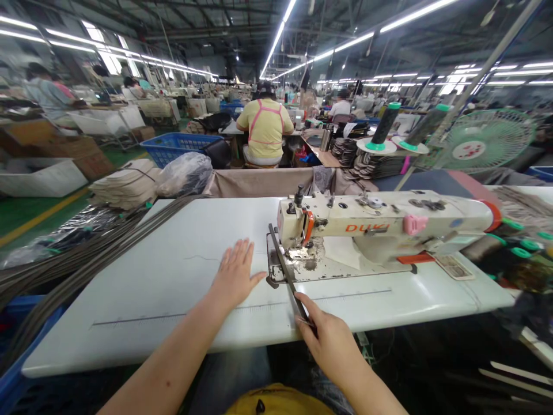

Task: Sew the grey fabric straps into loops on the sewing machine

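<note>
Feeding looks to be the step in hand: one dark strip [283, 262] runs from under the head of the one sewing machine [389, 222] out toward its front, where the right hand [330, 340] pinches the near end between closed fingers. The left hand [235, 275] lies flat, fingers spread, on the white surface [173, 276] left of the machine. The next move calls for holding the strip straight and taut. Two thread cones [386, 124] stand behind the machine

Cream industrial sewing machine [389, 222] on right half of white flat worktable [151, 288]. Long dark narrow strip [285, 271] runs from machine head to front edge, near end in right hand [330, 340]. Left hand [235, 276] flat on table, left of strip. Bundle of dark long cords [86, 253] crosses table's left corner. Green round wire fan [484, 141] behind machine.
</note>
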The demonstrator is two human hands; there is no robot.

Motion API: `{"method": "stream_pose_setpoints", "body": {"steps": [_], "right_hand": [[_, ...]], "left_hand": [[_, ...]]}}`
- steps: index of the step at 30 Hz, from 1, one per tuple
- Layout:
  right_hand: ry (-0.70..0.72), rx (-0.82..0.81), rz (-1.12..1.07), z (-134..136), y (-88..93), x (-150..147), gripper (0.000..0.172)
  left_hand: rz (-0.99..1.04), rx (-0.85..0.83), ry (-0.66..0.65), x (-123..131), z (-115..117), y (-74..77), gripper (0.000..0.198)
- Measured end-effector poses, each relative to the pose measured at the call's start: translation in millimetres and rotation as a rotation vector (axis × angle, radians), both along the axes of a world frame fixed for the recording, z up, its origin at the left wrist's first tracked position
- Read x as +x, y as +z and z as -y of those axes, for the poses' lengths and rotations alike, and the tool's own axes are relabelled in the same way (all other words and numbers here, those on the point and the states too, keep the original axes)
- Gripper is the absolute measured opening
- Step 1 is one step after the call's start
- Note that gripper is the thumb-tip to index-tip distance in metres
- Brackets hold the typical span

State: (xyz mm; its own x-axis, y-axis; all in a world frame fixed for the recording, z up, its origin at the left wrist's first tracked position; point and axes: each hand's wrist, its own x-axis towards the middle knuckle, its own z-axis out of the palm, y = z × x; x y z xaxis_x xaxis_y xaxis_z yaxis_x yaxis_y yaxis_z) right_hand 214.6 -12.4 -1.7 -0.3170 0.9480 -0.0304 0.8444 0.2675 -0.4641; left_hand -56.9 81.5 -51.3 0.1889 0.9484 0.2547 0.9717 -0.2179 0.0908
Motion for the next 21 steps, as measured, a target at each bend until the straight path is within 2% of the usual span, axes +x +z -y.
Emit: {"method": "stream_pose_setpoints", "body": {"steps": [3,5,8,12,16,21], "right_hand": [[-0.011,-0.019,0.02,-5,-3.2,-3,0.049],[-0.013,-0.036,0.025,-10,-2.5,-6,0.049],[-0.018,-0.055,0.045,-16,0.2,-10,0.048],[-0.032,-0.052,0.09,-23,2.4,-13,0.048],[-0.066,-0.034,0.126,-29,1.8,-17,0.048],[-0.088,-0.041,0.144,-33,0.5,-21,0.048]], "left_hand": [[0.022,0.021,-0.225,23,3,0.9,0.083],[0.023,0.008,-0.289,35,2,-0.5,0.085],[0.023,0.004,-0.257,41,-3,-5.2,0.086],[0.034,0.012,-0.251,34,-5,-8.7,0.087],[0.056,0.001,-0.304,28,2,-3.0,0.087],[0.041,-0.016,-0.358,29,5,4.1,0.071]]}}
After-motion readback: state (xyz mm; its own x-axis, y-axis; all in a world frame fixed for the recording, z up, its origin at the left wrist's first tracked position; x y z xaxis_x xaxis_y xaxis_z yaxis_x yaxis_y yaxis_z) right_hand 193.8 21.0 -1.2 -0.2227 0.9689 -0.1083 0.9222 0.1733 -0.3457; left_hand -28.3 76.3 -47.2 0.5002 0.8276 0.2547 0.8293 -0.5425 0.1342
